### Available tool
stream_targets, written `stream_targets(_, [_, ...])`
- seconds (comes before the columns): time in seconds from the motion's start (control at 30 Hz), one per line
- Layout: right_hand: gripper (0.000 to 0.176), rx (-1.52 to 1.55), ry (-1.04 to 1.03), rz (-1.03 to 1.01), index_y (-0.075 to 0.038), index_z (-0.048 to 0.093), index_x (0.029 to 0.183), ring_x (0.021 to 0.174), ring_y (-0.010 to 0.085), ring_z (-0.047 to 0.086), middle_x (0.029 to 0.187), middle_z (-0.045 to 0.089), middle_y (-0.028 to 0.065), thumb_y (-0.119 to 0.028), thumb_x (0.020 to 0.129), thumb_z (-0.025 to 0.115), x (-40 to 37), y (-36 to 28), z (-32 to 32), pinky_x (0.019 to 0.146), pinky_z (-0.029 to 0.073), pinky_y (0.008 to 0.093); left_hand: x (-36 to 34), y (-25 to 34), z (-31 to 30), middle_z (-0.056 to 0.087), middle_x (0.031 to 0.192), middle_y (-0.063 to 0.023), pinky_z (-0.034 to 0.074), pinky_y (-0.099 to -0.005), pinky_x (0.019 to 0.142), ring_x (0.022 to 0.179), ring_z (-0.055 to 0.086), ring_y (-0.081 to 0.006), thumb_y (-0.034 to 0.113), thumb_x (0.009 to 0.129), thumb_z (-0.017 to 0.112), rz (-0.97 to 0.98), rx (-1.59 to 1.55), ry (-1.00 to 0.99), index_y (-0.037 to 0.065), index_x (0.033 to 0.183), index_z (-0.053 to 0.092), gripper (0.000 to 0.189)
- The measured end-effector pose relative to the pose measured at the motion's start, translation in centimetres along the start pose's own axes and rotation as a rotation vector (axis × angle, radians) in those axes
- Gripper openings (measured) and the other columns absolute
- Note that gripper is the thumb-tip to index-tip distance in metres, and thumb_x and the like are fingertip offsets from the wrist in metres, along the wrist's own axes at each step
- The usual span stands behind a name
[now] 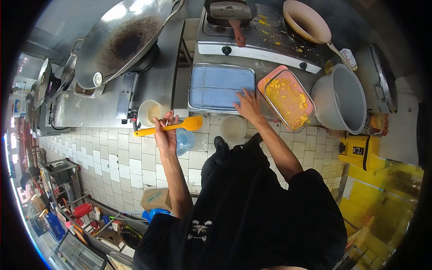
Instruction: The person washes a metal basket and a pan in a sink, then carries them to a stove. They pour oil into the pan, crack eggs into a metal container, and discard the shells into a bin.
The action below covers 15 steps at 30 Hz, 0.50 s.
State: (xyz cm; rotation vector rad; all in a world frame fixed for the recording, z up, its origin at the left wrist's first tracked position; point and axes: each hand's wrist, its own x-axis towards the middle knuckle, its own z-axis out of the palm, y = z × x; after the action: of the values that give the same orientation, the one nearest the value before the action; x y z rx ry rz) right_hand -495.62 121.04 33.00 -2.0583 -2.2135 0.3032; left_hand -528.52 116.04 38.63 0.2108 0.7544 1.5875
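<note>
In the head view, my left hand [166, 132] is closed around the handle of an orange spatula [192, 123], its blade pointing right. Just behind that hand, a white tub [144, 113] with a pale substance inside sits by the counter edge. My right hand [249, 106] has its fingers spread and rests at the lower right corner of a metal tray [216, 109] lined with a blue mesh sheet [218, 87]. Right of it, a pink tray [275, 73] carries a metal rim or rack and yellow crumbly bits [288, 96].
A large wok [128, 42] stands at upper left. On the gas stove [252, 48] are a square pan [228, 13] and a round frying pan [307, 20]. A deep grey pot [338, 96] stands at right. Blue [183, 141] and whitish [233, 129] containers are below the counter edge.
</note>
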Motion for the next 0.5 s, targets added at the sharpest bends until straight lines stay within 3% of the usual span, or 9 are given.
stream_targets(0.23, [0.051,-0.058,0.041,-0.054,-0.017,0.056,0.130,0.129,0.0373,0.042,0.147,0.041,0.0115,-0.038,0.085,0.065,0.2,1.1,1.3,0.107,0.025,0.0606,0.0,-1.0,-0.1,0.064,0.108,-0.0197,0.042,-0.0509,0.105,0.117,0.056,-0.0306,0.036,0.104,0.035,-0.026,0.032,-0.038,0.008,0.074,0.044,0.042])
stream_targets(0.33, [0.049,-0.041,-0.070,-0.030,-0.017,0.055,0.131,0.131,0.0377,0.041,0.148,0.039,0.0118,-0.037,0.087,0.064,1.0,1.2,0.2,0.107,0.023,0.0629,0.4,-1.4,0.9,0.064,0.108,-0.0195,0.044,-0.0497,0.104,0.116,0.057,-0.0308,0.036,0.104,0.036,-0.020,0.024,-0.073,0.008,0.076,0.046,0.041])
stream_targets(0.43, [0.049,-0.038,0.171,-0.059,-0.012,0.055,0.130,0.129,0.0367,0.043,0.145,0.041,0.0161,-0.038,0.089,0.062,0.6,0.6,-1.0,0.104,0.032,0.0580,-0.1,-1.3,2.5,0.063,0.108,-0.0194,0.045,-0.0473,0.102,0.114,0.057,-0.0309,0.036,0.104,0.036,-0.013,0.058,-0.074,0.007,0.078,0.048,0.041])
stream_targets(0.5, [0.041,0.334,0.164,-0.090,-0.010,0.062,0.119,0.116,0.0321,0.054,0.130,0.055,0.0164,-0.038,0.090,0.062,-0.9,-1.0,-3.5,0.097,0.041,0.0480,-1.2,-1.1,4.0,0.062,0.109,-0.0191,0.046,-0.0455,0.101,0.114,0.058,-0.0306,0.036,0.104,0.037,0.008,0.139,-0.065,0.006,0.081,0.050,0.041])
